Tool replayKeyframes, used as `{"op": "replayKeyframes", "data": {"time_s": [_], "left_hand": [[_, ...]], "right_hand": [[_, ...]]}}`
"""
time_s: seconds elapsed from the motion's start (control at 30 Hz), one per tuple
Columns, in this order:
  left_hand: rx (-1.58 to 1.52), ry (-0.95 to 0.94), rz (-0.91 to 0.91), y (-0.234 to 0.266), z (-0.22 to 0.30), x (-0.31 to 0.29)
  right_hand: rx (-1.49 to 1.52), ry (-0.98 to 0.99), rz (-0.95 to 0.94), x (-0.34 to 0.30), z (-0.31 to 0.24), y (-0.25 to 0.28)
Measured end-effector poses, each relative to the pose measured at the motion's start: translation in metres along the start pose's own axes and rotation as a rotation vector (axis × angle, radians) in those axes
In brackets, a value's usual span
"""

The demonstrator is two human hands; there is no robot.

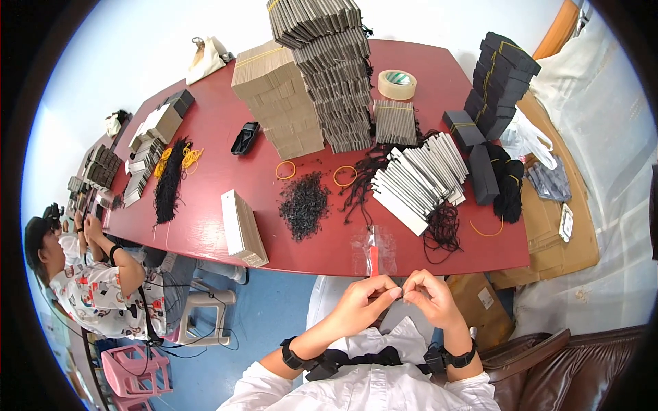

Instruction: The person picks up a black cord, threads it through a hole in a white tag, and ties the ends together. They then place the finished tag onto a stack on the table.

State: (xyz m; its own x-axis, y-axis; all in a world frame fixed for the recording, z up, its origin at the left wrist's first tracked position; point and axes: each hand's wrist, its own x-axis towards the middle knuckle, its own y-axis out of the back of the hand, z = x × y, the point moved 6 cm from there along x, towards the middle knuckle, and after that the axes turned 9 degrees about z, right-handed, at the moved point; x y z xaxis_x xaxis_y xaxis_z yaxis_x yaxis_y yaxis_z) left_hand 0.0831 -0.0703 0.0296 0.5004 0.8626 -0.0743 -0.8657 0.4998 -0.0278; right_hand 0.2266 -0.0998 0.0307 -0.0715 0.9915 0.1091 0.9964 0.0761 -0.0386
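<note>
My left hand [364, 303] and my right hand [432, 299] meet just off the near table edge, thumbs and fingertips pinched together. Something tiny and dark seems to sit between them, too small to name. Just beyond the hands, a red-handled tool [373, 260] lies on a transparent plastic bag [358, 252]. A heap of small black plastic bits [303, 207] is farther left. To the right, a fanned row of flat pale grey card pieces [418, 179] has black cords [444, 229] trailing from it.
Tall stacks of grey card pieces [336, 85] stand at the back of the red table [199, 236], beside a tape roll [397, 84]. A block of cards [243, 229] is near the front edge. Black boxes [497, 85] rise at right. Another person [103, 281] sits at left.
</note>
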Motion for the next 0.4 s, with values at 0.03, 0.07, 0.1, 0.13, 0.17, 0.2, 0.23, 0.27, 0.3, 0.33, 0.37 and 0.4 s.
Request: {"op": "replayKeyframes", "data": {"time_s": [0.03, 0.07, 0.1, 0.13, 0.17, 0.2, 0.23, 0.27, 0.3, 0.33, 0.37, 0.4], "left_hand": [[-0.041, 0.023, 0.002, -0.001, -0.001, 0.001], [-0.082, 0.045, 0.004, -0.002, -0.002, 0.003], [-0.081, 0.045, 0.003, -0.004, -0.005, 0.005], [-0.128, 0.037, 0.018, -0.003, -0.007, 0.008], [-0.175, 0.029, 0.033, -0.003, -0.01, 0.011], [-0.174, 0.029, 0.031, -0.003, -0.011, 0.014], [-0.121, -0.034, 0.052, -0.001, -0.009, 0.018], [-0.067, -0.098, 0.074, 0.001, -0.006, 0.021], [-0.064, -0.101, 0.073, 0.002, -0.007, 0.025], [0.045, -0.149, 0.08, 0.003, -0.005, 0.028], [0.154, -0.198, 0.088, 0.005, -0.002, 0.031], [0.256, -0.243, 0.076, 0.005, 0.001, 0.034]], "right_hand": [[0.0, 0.0, 0.002, 0.0, 0.001, -0.001], [0.025, -0.021, 0.042, 0.001, 0.003, 0.0], [0.052, -0.041, 0.082, 0.001, 0.005, 0.001], [0.053, -0.041, 0.083, 0.001, 0.005, 0.0], [0.077, -0.091, 0.105, 0.003, 0.007, 0.001], [0.1, -0.142, 0.127, 0.004, 0.01, 0.001], [0.1, -0.14, 0.129, 0.006, 0.012, 0.001], [0.161, -0.129, 0.157, 0.009, 0.016, 0.002], [0.222, -0.116, 0.185, 0.012, 0.02, 0.002], [0.224, -0.111, 0.185, 0.014, 0.025, 0.0], [0.32, -0.124, 0.234, 0.016, 0.031, -0.002], [0.417, -0.138, 0.284, 0.016, 0.038, -0.004]]}}
